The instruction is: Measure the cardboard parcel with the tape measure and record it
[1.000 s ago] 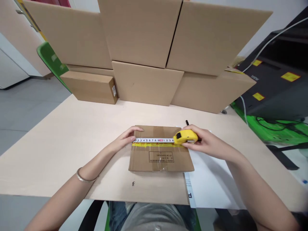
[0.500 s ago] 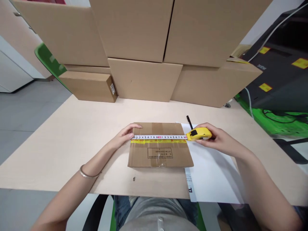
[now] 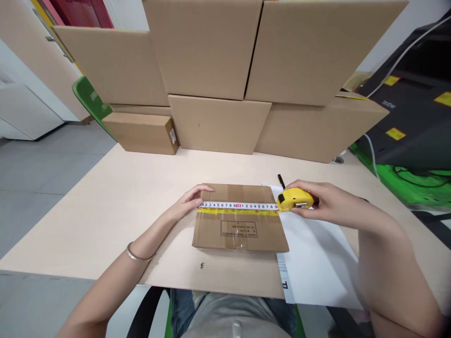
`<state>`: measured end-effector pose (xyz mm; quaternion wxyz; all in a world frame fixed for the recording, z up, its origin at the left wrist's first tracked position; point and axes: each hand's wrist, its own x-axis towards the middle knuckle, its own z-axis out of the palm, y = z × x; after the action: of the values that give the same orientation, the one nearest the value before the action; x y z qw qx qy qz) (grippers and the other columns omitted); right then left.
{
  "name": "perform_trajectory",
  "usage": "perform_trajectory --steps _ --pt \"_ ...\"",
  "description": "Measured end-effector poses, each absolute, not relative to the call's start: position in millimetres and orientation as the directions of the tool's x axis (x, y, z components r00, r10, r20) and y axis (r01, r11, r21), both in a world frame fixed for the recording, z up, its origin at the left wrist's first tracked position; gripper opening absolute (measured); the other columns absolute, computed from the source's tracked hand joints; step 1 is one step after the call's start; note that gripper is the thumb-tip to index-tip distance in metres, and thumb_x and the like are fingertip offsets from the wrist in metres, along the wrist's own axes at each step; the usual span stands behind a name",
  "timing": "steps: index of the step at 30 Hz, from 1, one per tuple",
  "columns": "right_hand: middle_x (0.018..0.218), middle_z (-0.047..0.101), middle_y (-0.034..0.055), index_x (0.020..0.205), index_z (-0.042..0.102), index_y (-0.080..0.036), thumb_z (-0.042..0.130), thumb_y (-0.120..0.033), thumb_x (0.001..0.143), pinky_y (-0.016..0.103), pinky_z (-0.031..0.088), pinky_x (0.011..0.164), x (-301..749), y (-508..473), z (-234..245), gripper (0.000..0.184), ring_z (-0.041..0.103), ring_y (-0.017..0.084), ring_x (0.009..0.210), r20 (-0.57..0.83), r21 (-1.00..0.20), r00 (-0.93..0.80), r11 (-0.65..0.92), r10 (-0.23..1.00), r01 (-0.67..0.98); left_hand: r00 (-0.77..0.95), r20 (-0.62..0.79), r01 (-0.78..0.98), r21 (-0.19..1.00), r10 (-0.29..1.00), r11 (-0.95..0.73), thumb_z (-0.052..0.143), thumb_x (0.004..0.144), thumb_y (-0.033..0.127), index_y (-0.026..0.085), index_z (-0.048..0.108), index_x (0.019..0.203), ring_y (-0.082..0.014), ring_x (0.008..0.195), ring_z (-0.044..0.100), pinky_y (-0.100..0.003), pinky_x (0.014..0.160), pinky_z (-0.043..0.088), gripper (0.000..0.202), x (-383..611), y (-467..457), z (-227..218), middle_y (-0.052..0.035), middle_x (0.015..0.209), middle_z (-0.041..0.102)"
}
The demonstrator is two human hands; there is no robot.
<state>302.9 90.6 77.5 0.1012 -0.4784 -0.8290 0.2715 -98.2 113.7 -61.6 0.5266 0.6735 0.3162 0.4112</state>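
Observation:
A small cardboard box (image 3: 232, 195) lies flat on the table, with yellow printed tape and a boxed block of print on its top. The white blade of a tape measure stretches across it from left to right, just above the yellow tape. At the box's left edge my left hand (image 3: 190, 201) is closed, its thumb on the blade's end and its fingers on the box. My right hand (image 3: 319, 199) grips the yellow case of the tape measure (image 3: 296, 199) at the box's right edge. A black pen (image 3: 281, 181) sticks out behind the case.
White paper (image 3: 317, 256) lies right of the box on the table (image 3: 148, 180). Large cardboard boxes (image 3: 204, 51) are stacked along the back, with a smaller carton (image 3: 141, 134) at their left. A dark machine (image 3: 419, 122) with yellow labels stands at the right.
The whole view has shifted slightly, so things sit lower and further right. My right hand has tilted the tape measure's case, and its metal clip shows. My left hand keeps its place on the box.

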Motion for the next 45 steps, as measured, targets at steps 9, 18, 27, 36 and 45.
perform_trajectory --steps 9,18,27,36,45 --pt "0.101 0.072 0.0031 0.112 0.062 -0.027 0.064 -0.038 0.093 0.032 0.048 0.073 267 97 76 0.022 0.066 0.022 0.084 -0.085 -0.577 -0.578 0.433 0.811 0.693 0.474 0.241 -0.041 0.967 0.847 -0.252 0.067 0.091 0.057 0.027 0.071 0.123 -0.0329 0.125 0.054 -0.048 0.111 0.035 0.044 -98 114 -63 -0.0107 0.129 0.065" --pt "0.115 0.072 0.0027 0.117 0.063 -0.028 0.062 -0.03 0.091 0.034 0.046 0.08 149 115 64 0.027 0.067 0.024 0.097 0.083 -0.541 -0.782 0.687 0.618 0.486 0.413 0.18 -0.306 0.951 0.893 -0.05 0.056 0.092 0.072 0.023 0.078 0.111 -0.0341 0.124 0.061 -0.047 0.111 0.041 0.058 -87 117 -69 -0.0086 0.122 0.075" --pt "0.116 0.068 0.0035 0.121 0.065 -0.026 0.061 -0.017 0.083 0.033 0.047 0.085 157 106 80 0.039 0.064 0.022 0.099 0.13 -0.559 -0.819 0.724 0.559 0.405 0.483 0.166 -0.129 0.985 0.86 -0.118 0.045 0.097 0.072 0.022 0.072 0.13 -0.0346 0.15 0.042 -0.049 0.126 0.027 0.066 -101 120 -64 -0.0086 0.147 0.065" --pt "0.11 0.07 0.0041 0.105 0.062 -0.025 0.065 -0.01 0.073 0.035 0.053 0.088 250 80 91 0.036 0.067 0.023 0.102 -0.065 -0.761 -0.831 0.511 0.552 0.398 0.454 0.458 0.484 0.593 0.764 -0.643 0.064 0.098 0.038 0.025 0.044 0.153 -0.0351 0.15 0.043 -0.056 0.124 0.036 0.06 -64 36 29 -0.0155 0.153 0.053" --pt "0.108 0.068 0.0045 0.105 0.064 -0.023 0.061 -0.004 0.075 0.035 0.053 0.088 247 76 73 0.036 0.066 0.02 0.099 -0.065 -0.776 -0.904 0.549 0.422 0.312 0.618 0.451 0.539 0.354 0.644 -0.765 0.054 0.101 0.04 0.009 0.027 0.157 -0.0408 0.139 0.057 -0.057 0.109 0.054 0.069 12 -15 -6 -0.0299 0.145 0.058"
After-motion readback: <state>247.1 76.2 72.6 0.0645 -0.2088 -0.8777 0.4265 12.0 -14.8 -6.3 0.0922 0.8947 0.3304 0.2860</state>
